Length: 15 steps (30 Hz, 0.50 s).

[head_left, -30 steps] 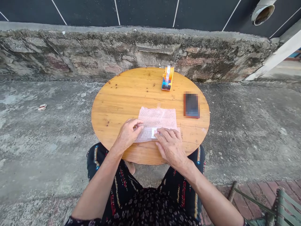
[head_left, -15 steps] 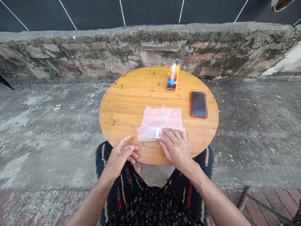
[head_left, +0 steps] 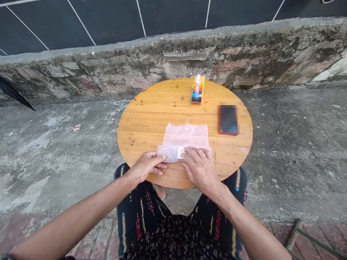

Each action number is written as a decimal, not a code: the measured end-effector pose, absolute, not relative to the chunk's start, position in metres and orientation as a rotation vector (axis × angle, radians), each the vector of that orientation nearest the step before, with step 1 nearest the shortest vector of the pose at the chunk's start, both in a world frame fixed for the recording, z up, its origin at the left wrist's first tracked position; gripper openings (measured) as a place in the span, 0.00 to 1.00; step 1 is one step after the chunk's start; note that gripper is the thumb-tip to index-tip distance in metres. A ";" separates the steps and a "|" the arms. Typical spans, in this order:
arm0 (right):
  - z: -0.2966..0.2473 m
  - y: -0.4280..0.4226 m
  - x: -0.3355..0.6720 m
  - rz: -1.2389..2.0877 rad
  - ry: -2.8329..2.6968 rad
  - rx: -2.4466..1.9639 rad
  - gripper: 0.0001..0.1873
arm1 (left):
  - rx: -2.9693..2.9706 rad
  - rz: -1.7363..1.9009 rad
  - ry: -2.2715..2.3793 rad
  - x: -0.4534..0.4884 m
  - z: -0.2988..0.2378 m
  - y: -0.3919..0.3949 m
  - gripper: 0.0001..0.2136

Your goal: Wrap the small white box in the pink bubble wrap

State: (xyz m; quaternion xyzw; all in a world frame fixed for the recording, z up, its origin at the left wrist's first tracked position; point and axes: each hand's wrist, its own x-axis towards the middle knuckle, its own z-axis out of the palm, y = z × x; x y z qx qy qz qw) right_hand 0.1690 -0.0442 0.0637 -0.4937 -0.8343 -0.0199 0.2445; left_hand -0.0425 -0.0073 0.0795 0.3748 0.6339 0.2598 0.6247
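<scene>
A sheet of bubble wrap (head_left: 186, 136) lies on the round wooden table (head_left: 146, 122), its near edge folded over a small white item (head_left: 180, 152). My right hand (head_left: 200, 169) lies flat on the fold, fingers pressing down beside the white item. My left hand (head_left: 148, 167) pinches the near left corner of the wrap between thumb and fingers at the table's front edge.
An orange and blue tape dispenser (head_left: 197, 89) stands at the far side of the table. A dark phone (head_left: 228, 119) lies to the right of the wrap. A rough stone wall (head_left: 108, 72) runs behind, with concrete ground all round. My patterned lap sits below the table.
My left hand left the wrap, drew back off the table edge, then came forward and took hold of the wrap's near left corner. My right hand stayed pressed on the fold.
</scene>
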 end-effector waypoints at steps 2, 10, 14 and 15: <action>0.064 -0.044 0.169 -0.054 -2.287 -1.340 0.12 | 0.870 0.617 1.476 -0.036 0.084 -0.006 0.13; 0.062 -0.043 0.171 -0.078 -2.278 -1.302 0.10 | 0.840 0.685 1.551 -0.019 0.079 -0.001 0.11; 0.062 -0.042 0.171 -0.079 -2.295 -1.305 0.11 | 0.914 0.672 1.569 -0.016 0.077 -0.001 0.09; 0.062 -0.042 0.171 -0.078 -2.297 -1.306 0.11 | 0.936 0.666 1.579 -0.015 0.076 -0.001 0.09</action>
